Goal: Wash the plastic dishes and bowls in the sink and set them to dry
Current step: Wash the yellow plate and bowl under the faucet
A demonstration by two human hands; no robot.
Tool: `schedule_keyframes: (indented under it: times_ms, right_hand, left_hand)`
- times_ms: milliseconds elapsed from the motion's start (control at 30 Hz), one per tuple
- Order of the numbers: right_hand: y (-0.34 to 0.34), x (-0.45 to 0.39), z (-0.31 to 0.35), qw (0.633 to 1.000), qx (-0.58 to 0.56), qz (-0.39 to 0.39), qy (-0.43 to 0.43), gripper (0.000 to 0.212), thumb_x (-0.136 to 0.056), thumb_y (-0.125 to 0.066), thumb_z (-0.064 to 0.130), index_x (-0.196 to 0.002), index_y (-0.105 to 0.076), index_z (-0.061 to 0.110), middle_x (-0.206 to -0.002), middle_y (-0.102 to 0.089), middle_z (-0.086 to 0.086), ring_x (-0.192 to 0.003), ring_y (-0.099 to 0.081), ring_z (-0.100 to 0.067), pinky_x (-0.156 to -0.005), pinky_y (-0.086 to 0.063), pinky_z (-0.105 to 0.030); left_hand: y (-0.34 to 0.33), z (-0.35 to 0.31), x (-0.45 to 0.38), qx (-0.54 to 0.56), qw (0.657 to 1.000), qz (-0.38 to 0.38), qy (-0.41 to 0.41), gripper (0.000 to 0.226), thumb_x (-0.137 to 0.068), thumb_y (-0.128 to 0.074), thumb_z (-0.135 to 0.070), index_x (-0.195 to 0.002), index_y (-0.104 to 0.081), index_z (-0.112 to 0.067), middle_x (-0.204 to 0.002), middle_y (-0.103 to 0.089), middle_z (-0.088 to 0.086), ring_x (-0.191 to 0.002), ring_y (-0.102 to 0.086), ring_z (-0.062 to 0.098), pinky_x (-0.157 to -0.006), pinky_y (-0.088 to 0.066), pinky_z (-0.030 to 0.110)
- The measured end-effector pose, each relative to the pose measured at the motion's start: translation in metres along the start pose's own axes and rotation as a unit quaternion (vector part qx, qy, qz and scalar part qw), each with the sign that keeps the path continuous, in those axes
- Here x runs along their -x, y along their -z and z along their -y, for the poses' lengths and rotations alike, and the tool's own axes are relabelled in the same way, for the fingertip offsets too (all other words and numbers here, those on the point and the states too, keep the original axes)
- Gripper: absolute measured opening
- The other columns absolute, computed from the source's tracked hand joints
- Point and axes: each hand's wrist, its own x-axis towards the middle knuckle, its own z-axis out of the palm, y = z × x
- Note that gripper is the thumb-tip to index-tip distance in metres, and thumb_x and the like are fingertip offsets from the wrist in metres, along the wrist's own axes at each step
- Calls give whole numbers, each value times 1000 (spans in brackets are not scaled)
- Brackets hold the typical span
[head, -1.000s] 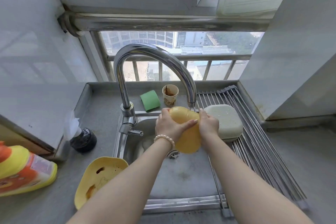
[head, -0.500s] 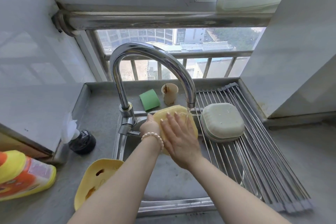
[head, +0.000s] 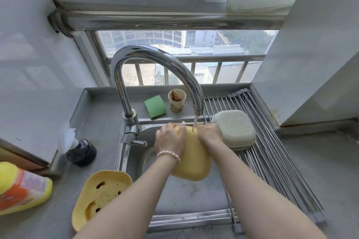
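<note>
Both hands are up under the tap, holding a yellow bowl [head: 191, 158] over the sink [head: 186, 196] with its rounded underside turned toward the camera. The left hand [head: 170, 141] grips the bowl's left edge, fingers curled over the top rim, a bead bracelet [head: 168, 156] on the wrist. The right hand [head: 210, 135] clasps the upper right corner, fingers wrapped round the far side. A thin stream of water falls from the spout of the curved faucet [head: 155, 60] and lands on the bowl's top edge, between the 2 hands. Just right of the right hand, a pale green bowl [head: 234, 129] sits upside down on the roll-up drying rack [head: 272, 151], which spans the sink's right side. On the counter left of the sink lies a second yellow dish [head: 99, 198], open side up, with brown smears inside. Behind the sink stand a green sponge [head: 155, 106] and a stained paper cup [head: 177, 100]. A yellow and orange bottle [head: 21, 188] lies at the far left, and a dark round object [head: 81, 151] sits near it.
</note>
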Motion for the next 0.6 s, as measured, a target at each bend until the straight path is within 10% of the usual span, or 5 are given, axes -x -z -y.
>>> schedule_keyframes:
  times_ms: [267, 400, 600]
  right_hand:
    - [-5, 3, -14, 993, -106, 10, -54, 35, -94, -49, 30, -116, -63, 6, -115, -64, -14, -106, -61, -28, -91, -51, -37]
    - [8, 6, -2, 995, -97, 3, -17, 36, -99, -47, 28, -114, -64, 1, -117, -63, -18, -110, -59, -31, -93, -47, -34]
    - [20, 4, 17, 995, -91, -51, 6, 21, -93, -54, 25, -100, -68, 12, -115, -67, -10, -104, -58, -28, -84, -41, -28]
  left_hand:
    - [-26, 5, 16, -108, 946, 1, -307, 56, -87, -24, -49, -122, -61, -25, -113, -62, 1, -108, -55, 29, -93, -42, 47]
    - [4, 3, -19, -102, 954, 185, -213, 59, -90, -42, -64, -125, -52, -18, -124, -53, 5, -116, -49, 25, -95, -39, 36]
    - [33, -3, -28, 168, 957, 236, 21, 55, -80, -61, -63, -105, -62, -14, -103, -65, 3, -92, -62, 18, -85, -55, 37]
